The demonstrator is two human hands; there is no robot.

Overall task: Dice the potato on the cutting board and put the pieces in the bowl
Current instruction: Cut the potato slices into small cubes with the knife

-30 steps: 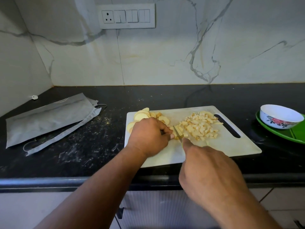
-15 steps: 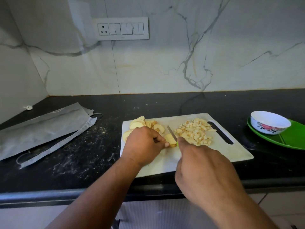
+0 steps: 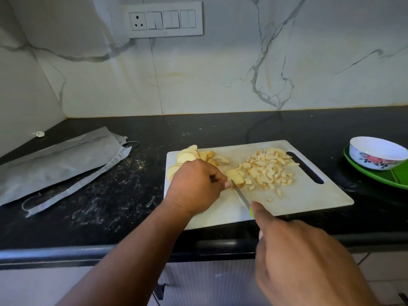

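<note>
A white cutting board lies on the black counter. A heap of diced potato sits on its right half, and round potato slices fan out at its far left corner. My left hand holds down a small stack of potato slices with curled fingers. My right hand grips a knife with a green handle; its blade runs up to that stack. A white flowered bowl stands on a green plate at the far right and looks empty.
A grey pouch with a strap lies on the counter to the left. The marble wall carries a switch panel. The counter's front edge runs just below the board.
The camera has shifted. My right hand has drawn back toward me, showing more of the blade. The left hand stays on the slice stack.
</note>
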